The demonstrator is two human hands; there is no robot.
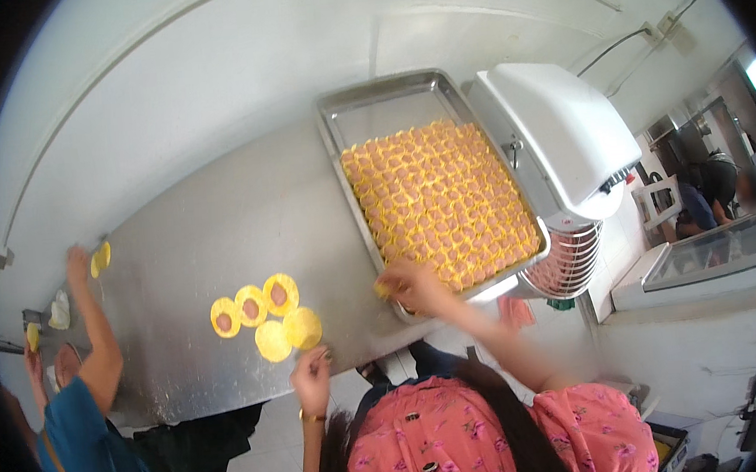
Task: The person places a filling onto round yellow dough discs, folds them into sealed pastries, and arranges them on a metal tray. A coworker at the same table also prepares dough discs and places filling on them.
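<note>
My right hand (415, 288) is at the near left corner of a large metal tray (345, 181), its fingers closed on a small yellow dumpling (384, 289). Tight rows of open-topped yellow dumplings (437, 197) with pinkish filling cover most of the tray. My left hand (311, 372) is at the table's near edge with fingers curled, just below a plain yellow round wrapper (302, 328); whether it grips anything is hidden. Another bare wrapper (273, 341) touches that one. Behind them lie three wrappers with filling, one of them a filled wrapper (250, 306) in the middle.
A white machine (559, 136) with a wire guard (564, 262) stands right of the tray. At the far left, a co-worker in a blue top (86, 449) reaches over the steel table (175, 224) near yellow wrappers (100, 259). A glass-topped counter (703, 253) is at the right.
</note>
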